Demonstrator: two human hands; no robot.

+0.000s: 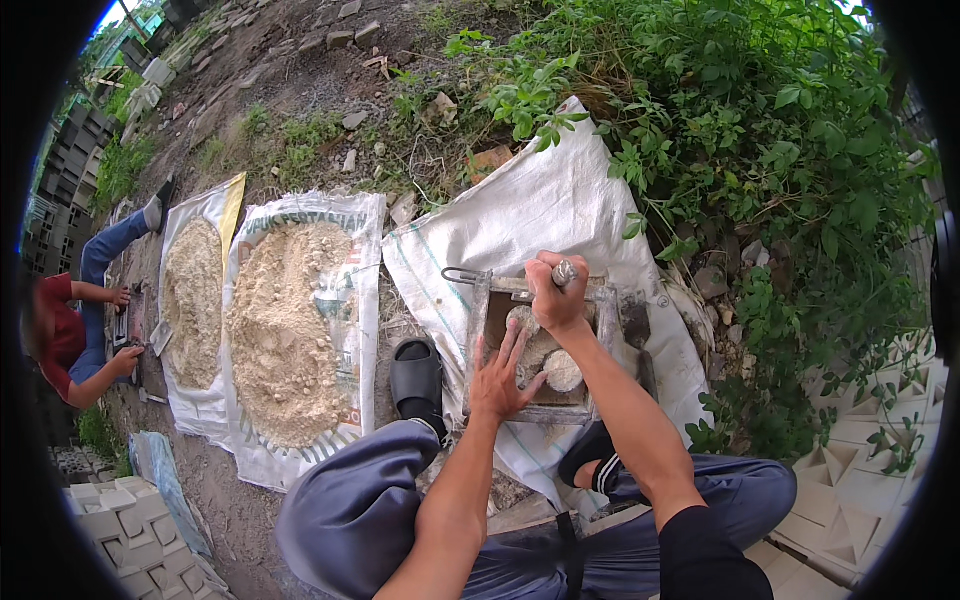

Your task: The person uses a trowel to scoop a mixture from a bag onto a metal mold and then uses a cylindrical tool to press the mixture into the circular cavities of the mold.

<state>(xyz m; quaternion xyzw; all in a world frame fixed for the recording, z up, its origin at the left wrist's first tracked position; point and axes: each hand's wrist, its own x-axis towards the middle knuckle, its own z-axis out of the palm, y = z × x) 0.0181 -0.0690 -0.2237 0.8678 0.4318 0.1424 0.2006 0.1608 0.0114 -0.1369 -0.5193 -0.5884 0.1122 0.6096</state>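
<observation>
Between my feet stands a worn square mould [548, 412], with pale powder and round pale shapes [563, 371] inside its frame. My left hand [497, 385] rests over its left part, fingers stretched out and apart, holding nothing. My right hand [557, 298] is closed in a fist round an upright tool with a rounded grey handle end [566, 271]. The tool's lower part is hidden by the hand and forearm. A bent metal rod [461, 274] sticks out from the mould's far left corner.
A white woven sack [540, 205] lies under the mould. To the left, heaps of pale sandy powder [290, 330] cover other spread sacks. Farther left a co-worker [75, 330] crouches with a trowel [160, 338]. Patterned blocks [850, 470] stand at right, below leafy plants [740, 130].
</observation>
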